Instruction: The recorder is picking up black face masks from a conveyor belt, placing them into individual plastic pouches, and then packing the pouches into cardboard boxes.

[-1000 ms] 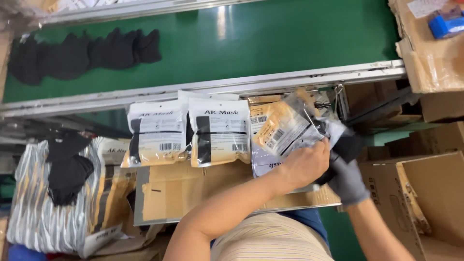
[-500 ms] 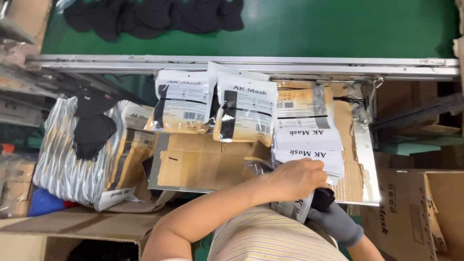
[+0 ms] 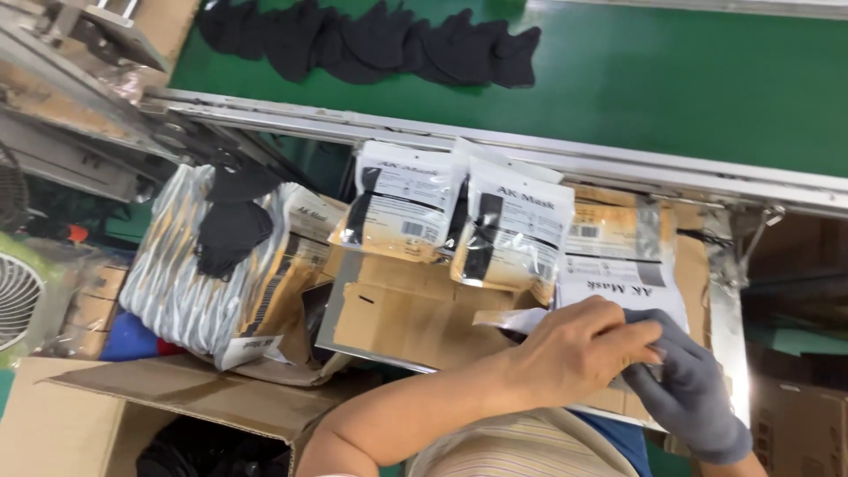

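My bare left hand [image 3: 574, 349] and my grey-gloved right hand [image 3: 689, 389] meet at the near edge of a white and clear mask pouch [image 3: 623, 287]. The pouch lies flat on a cardboard-covered work surface [image 3: 397, 318]. Fingers of both hands pinch its near end, with the left hand partly over the right fingertips. Two more filled mask pouches [image 3: 402, 199] [image 3: 512, 225] lie side by side just beyond, each with a black mask inside. A further pouch [image 3: 609, 231] shows under the one I hold.
A green conveyor belt [image 3: 689, 79] runs across the top, carrying a row of loose black masks [image 3: 371, 40]. At the left, a stack of empty pouches [image 3: 190, 274] has a black mask [image 3: 225, 234] on top. An open cardboard box [image 3: 132, 402] sits at lower left, with a fan [image 3: 13, 300] at the far left edge.
The pouch was held up and tilted a second ago; it now lies flat on the stack. Both hands have drawn back to its near edge, and the view has shifted left.
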